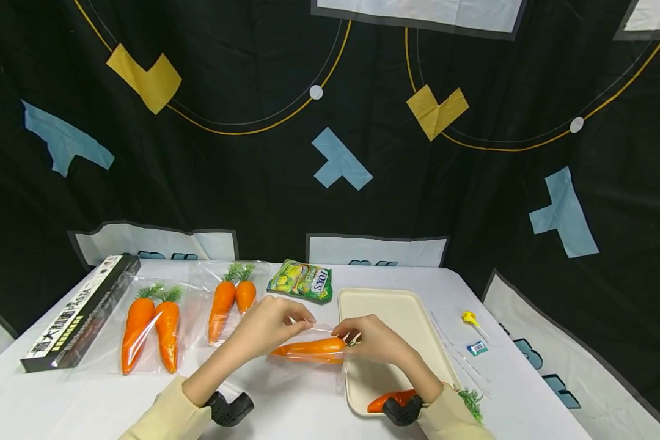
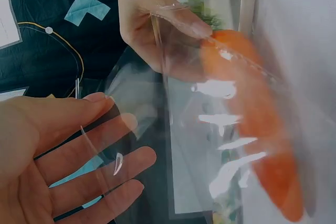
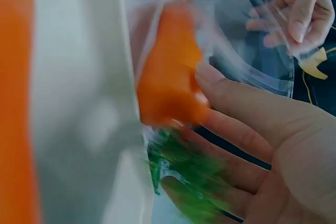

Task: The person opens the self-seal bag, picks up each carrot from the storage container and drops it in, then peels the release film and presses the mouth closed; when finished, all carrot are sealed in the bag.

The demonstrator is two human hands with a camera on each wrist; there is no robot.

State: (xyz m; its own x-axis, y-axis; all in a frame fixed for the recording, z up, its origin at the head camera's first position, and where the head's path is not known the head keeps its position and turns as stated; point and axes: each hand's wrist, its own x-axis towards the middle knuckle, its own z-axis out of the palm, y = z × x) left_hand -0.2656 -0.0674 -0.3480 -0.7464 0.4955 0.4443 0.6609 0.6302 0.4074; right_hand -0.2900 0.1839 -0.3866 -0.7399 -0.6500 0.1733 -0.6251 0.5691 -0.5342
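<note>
Mid-bagging: a carrot lying crosswise just above the desk, partly inside a clear bag, left hand pinching the bag's film, right hand pinching at the leafy end. Next, likely a steady push deeper with the mouth held wide. Tray rim just right, bagged carrots left, bare desk in front.

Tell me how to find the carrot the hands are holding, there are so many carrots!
Start at the cream plastic tray on the white table. Just left of its near edge, the left hand and right hand meet around a clear plastic bag. The orange carrot inside lies sideways and alone, while the bagged carrots further left lie in pairs, untouched.
</note>
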